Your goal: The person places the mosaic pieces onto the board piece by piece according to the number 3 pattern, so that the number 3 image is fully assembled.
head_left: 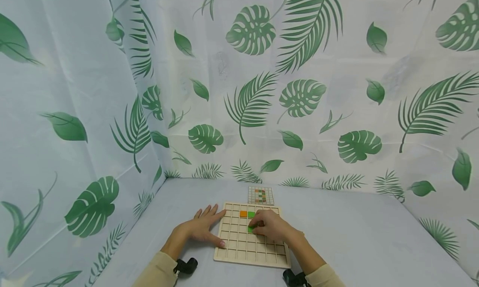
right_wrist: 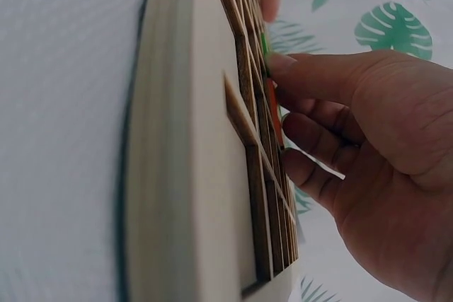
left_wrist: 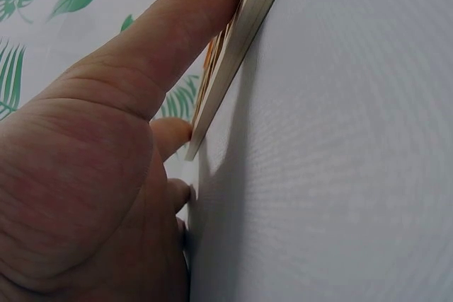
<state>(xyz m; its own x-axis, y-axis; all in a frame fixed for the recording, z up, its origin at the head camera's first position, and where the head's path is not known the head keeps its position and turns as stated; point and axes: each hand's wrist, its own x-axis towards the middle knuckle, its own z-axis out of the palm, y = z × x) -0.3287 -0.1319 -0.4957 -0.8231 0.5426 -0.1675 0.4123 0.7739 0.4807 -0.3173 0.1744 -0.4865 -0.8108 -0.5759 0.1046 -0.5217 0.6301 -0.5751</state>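
A wooden grid board (head_left: 248, 263) lies on the table in the head view. My left hand (head_left: 203, 228) is at its left side, fingers spread, thumb on the board's rim and fingertips at the far left edge. My right hand (head_left: 272, 225) is over the board with curled fingers. In the right wrist view, the thumb and fingertips are on either side of an orange-red tile (right_wrist: 274, 107), mostly hidden in the head view. The thumb tip is beside a green tile (head_left: 250, 229). Farther up the grid sit an orange tile (head_left: 243, 214) and another green tile (head_left: 251, 214).
A small card (head_left: 260, 195) printed with a grid of coloured squares lies just beyond the board's far edge. White cloth with green leaves (head_left: 243, 108) hangs behind and to the left. Each wrist wears a black camera (head_left: 186, 266).
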